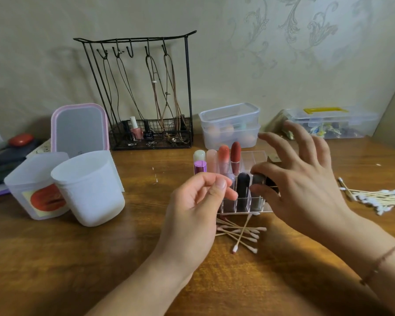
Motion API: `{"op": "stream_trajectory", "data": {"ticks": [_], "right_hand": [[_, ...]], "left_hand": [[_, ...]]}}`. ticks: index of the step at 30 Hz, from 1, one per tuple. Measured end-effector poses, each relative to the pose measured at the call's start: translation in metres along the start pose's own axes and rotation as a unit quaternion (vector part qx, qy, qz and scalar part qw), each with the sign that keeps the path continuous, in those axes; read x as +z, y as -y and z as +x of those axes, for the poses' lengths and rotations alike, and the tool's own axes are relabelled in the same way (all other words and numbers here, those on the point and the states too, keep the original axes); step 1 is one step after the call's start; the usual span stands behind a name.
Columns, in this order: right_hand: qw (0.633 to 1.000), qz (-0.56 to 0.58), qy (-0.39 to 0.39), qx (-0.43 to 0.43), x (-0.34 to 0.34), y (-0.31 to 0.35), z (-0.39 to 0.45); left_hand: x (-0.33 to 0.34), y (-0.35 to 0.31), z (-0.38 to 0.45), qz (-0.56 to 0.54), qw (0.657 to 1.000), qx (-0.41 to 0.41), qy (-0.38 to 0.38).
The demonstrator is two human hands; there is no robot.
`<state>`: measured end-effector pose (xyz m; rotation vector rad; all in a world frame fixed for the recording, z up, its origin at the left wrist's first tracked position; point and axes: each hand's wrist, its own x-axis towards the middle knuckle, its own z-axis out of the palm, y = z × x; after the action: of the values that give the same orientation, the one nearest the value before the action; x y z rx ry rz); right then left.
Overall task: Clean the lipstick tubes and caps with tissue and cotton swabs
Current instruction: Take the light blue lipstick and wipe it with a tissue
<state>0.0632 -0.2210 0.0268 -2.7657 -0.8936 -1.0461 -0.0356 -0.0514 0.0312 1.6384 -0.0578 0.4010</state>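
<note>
A clear acrylic organizer stands mid-table with several lipsticks upright in it: a dark red one, a coral one, pale pink ones and a purple-capped one at the back, a black one in front. My right hand reaches over the organizer's right front and pinches a dark lipstick tube between thumb and forefinger, the other fingers spread. My left hand hovers at the organizer's left front, fingers loosely curled, nothing visible in it. Used cotton swabs lie crossed before the organizer.
A heap of clean cotton swabs lies at the right edge. Two white plastic cups lean at the left, with a pink-framed mirror behind. A black wire rack and clear lidded boxes line the wall.
</note>
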Motion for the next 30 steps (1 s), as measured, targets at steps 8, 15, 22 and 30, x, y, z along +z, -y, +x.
{"op": "stream_trajectory", "data": {"ticks": [8, 15, 22, 30], "right_hand": [[0.940, 0.308, -0.131, 0.071, -0.031, 0.006, -0.001], [0.795, 0.600, 0.000, 0.085, -0.033, 0.029, -0.011], [0.789, 0.612, -0.014, 0.056, -0.039, 0.021, -0.009], [0.862, 0.478, 0.125, 0.114, -0.053, -0.017, -0.002]], "left_hand": [[-0.001, 0.010, -0.002, 0.166, 0.980, 0.109, -0.003], [0.002, 0.010, -0.005, 0.233, 0.964, 0.109, 0.063], [0.000, 0.005, -0.003, 0.185, 0.975, 0.073, 0.099], [0.000, 0.007, -0.001, 0.117, 0.990, 0.042, 0.060]]}}
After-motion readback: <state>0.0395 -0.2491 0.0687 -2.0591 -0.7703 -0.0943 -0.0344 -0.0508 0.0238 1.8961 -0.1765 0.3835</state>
